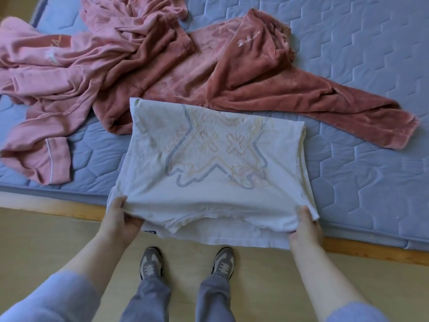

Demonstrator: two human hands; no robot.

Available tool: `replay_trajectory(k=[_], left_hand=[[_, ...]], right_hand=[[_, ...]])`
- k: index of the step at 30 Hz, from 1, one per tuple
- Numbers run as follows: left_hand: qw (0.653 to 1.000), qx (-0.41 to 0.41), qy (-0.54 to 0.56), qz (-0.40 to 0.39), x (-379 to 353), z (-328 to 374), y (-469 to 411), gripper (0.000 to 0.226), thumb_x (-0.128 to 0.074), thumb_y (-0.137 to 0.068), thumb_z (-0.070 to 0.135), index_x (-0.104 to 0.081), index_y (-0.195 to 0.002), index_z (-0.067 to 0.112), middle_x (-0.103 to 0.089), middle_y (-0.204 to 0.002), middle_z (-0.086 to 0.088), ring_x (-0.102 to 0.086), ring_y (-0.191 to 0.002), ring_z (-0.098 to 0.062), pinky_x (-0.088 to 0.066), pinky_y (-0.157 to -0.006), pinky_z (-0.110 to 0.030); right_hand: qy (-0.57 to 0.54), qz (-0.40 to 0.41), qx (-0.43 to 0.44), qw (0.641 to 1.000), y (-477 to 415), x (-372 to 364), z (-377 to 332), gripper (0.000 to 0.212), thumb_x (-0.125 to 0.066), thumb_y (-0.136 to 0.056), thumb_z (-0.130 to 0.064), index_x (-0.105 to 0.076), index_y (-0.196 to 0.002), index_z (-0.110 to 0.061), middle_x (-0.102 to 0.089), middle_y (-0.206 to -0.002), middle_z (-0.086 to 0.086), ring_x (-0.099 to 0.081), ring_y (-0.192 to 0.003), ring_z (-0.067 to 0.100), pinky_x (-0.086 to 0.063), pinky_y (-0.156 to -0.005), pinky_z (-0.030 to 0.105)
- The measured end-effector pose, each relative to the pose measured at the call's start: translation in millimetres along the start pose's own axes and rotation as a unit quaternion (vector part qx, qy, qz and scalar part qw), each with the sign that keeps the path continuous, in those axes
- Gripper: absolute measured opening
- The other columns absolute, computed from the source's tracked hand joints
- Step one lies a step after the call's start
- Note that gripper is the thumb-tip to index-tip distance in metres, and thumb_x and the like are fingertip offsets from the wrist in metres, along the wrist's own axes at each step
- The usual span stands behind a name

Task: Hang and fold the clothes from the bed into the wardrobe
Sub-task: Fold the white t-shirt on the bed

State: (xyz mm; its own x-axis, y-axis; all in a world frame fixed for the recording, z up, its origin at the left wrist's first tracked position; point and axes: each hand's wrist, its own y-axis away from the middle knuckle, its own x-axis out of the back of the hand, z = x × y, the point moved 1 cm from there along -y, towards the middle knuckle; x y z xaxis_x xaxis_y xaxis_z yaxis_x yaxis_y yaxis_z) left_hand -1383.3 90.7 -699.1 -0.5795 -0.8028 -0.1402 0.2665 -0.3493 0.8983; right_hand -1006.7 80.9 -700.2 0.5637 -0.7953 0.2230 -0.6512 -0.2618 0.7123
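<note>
A white T-shirt (pixel 209 163) with a faint printed pattern lies partly folded across the near edge of the bed, its lower layers hanging over the edge. My left hand (pixel 120 219) pinches its near left corner. At the near right corner my right hand (pixel 306 224) grips the cloth too. Behind the shirt lie dark pink velvet trousers (pixel 267 77) with white script lettering, spread across the mattress. A lighter pink hooded top (pixel 58 73) is crumpled at the left.
The blue quilted mattress (pixel 359 159) rests on a wooden bed frame (pixel 371 249). My feet in grey shoes (pixel 151 263) stand on the tan floor close to the bed edge. The wardrobe is out of view.
</note>
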Motion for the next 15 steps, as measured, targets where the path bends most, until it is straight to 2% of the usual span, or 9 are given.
replay_trajectory(k=[2,5,7,9,12,15], left_hand=[[0.999,0.019,-0.013,-0.048,2,0,-1,0.032,-0.046,-0.099,0.028,-0.057,-0.126,0.014,-0.07,-0.113,-0.007,-0.068,-0.1,-0.02,-0.058,-0.076,-0.036],[0.985,0.035,-0.073,-0.154,-1,-1,2,0.038,-0.052,-0.096,0.032,-0.058,-0.129,0.015,-0.068,-0.122,-0.009,-0.065,-0.112,-0.024,-0.055,-0.09,-0.043],[0.983,0.035,-0.107,-0.148,-4,-4,4,0.043,-0.059,-0.091,0.021,-0.056,-0.132,0.012,-0.066,-0.125,-0.01,-0.062,-0.117,-0.027,-0.053,-0.094,-0.044],[0.987,0.031,-0.125,-0.1,-4,-5,5,0.043,-0.059,-0.093,0.014,-0.054,-0.135,0.01,-0.063,-0.128,-0.011,-0.061,-0.116,-0.028,-0.05,-0.094,-0.043],[0.989,0.027,-0.142,-0.043,-5,0,7,0.036,-0.056,-0.097,0.016,-0.054,-0.132,0.013,-0.067,-0.12,-0.008,-0.066,-0.1,-0.021,-0.054,-0.079,-0.038],[0.985,0.068,-0.154,-0.046,-7,3,10,0.024,-0.057,-0.096,0.019,-0.063,-0.118,0.013,-0.072,-0.109,-0.006,-0.068,-0.093,-0.02,-0.06,-0.059,-0.031]], right_hand=[[-0.002,-0.081,-0.087,0.993,2,-1,1,0.037,-0.061,-0.095,-0.03,-0.059,-0.127,-0.011,-0.064,-0.126,0.008,-0.061,-0.115,0.025,-0.045,-0.103,0.048],[0.014,-0.191,-0.143,0.971,9,-5,-1,0.032,-0.063,-0.092,-0.028,-0.063,-0.122,-0.017,-0.067,-0.123,0.008,-0.06,-0.118,0.026,-0.041,-0.106,0.054],[0.018,-0.209,-0.143,0.967,16,-11,0,0.034,-0.064,-0.091,-0.021,-0.062,-0.125,-0.015,-0.066,-0.125,0.009,-0.059,-0.119,0.029,-0.041,-0.105,0.056],[0.036,-0.174,-0.116,0.977,20,-15,2,0.037,-0.063,-0.093,-0.016,-0.06,-0.129,-0.01,-0.064,-0.126,0.01,-0.06,-0.118,0.031,-0.043,-0.102,0.057],[0.036,-0.142,-0.116,0.982,21,-12,-1,0.035,-0.058,-0.097,-0.015,-0.057,-0.13,-0.005,-0.065,-0.125,0.013,-0.064,-0.112,0.028,-0.05,-0.099,0.048],[-0.019,-0.198,-0.218,0.956,24,-6,-9,0.034,-0.049,-0.101,-0.021,-0.058,-0.129,-0.006,-0.073,-0.104,0.011,-0.074,-0.085,0.019,-0.06,-0.075,0.031]])
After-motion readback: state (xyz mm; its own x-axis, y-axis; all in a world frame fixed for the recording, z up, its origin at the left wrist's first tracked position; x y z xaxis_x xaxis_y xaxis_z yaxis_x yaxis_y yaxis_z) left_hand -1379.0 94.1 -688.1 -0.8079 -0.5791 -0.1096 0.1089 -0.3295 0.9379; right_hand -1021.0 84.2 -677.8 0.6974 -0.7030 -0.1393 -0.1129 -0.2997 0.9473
